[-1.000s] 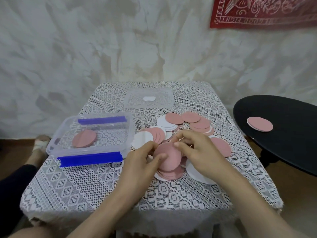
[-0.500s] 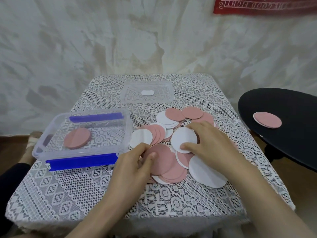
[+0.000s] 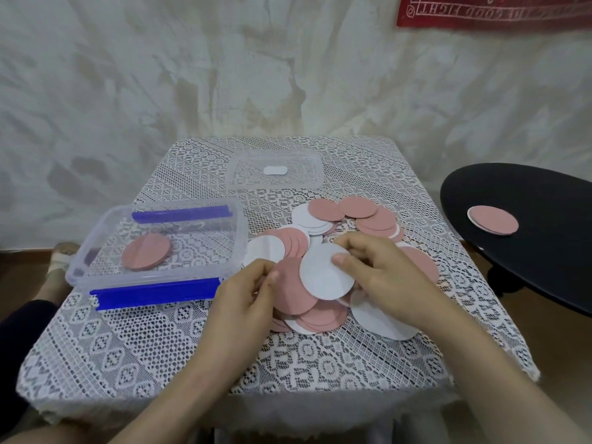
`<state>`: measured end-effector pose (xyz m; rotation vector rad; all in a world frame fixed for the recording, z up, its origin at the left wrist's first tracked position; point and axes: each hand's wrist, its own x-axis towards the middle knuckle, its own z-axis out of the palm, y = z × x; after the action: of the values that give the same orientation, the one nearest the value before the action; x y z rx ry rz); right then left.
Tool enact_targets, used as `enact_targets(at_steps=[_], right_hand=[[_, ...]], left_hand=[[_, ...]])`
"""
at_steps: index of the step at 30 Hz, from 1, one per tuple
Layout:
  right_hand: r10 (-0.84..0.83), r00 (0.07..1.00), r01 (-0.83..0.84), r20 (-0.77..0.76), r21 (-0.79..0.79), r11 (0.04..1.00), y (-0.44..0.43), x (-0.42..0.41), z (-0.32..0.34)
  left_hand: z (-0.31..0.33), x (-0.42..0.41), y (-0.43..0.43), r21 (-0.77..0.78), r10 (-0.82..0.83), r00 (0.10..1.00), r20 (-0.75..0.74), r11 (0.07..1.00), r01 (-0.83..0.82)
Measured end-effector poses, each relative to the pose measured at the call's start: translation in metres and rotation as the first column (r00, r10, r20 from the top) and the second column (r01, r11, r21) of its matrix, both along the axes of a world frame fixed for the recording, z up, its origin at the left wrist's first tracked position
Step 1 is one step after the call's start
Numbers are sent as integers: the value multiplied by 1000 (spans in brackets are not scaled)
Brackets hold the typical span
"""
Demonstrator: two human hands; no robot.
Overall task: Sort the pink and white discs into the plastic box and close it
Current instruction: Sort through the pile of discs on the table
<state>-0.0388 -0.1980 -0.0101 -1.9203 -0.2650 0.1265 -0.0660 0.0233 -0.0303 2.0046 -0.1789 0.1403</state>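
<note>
White disc [image 3: 325, 278] is pinched by right hand [image 3: 387, 277], thumb on top, over disc pile [image 3: 374, 219] at desk [image 3: 144, 354] ctr. Pink disc [image 3: 290, 291] just left of it is gripped by left hand [image 3: 243, 296]. Plastic box [image 3: 153, 291], open, is seen at left w/ stacked pink discs [image 3: 145, 251] inside. Lid [image 3: 298, 174] is laid flat at far side.

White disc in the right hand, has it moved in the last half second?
Yes, the white disc shifted left toward the plastic box, in the right hand.
</note>
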Motion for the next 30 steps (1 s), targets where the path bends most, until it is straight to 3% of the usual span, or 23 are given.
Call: enact_targets(at_steps=[5,9,13,16,21,30], right_hand=[[13,1000,-11,21,-102,995,16,-8,-6],[-11,996,29,94,-200,979,23,-13,-4],[79,987,17,139,-584,811,17,-15,5],[117,990,-29,81,-689,724,17,-17,11],[76,994,5,84,-699,715,22,-10,11],[-32,986,126,162,-609,783,32,16,5]], left_hand=[[6,-8,-5,-98,-107,993,-54,990,101],[8,-8,-1,-51,-119,991,-63,992,115],[7,-4,11,35,-53,996,-75,998,55],[6,-3,16,90,-29,997,-71,995,35],[6,-5,18,116,-12,996,-86,993,22],[1,-1,19,59,-13,994,-108,998,19]])
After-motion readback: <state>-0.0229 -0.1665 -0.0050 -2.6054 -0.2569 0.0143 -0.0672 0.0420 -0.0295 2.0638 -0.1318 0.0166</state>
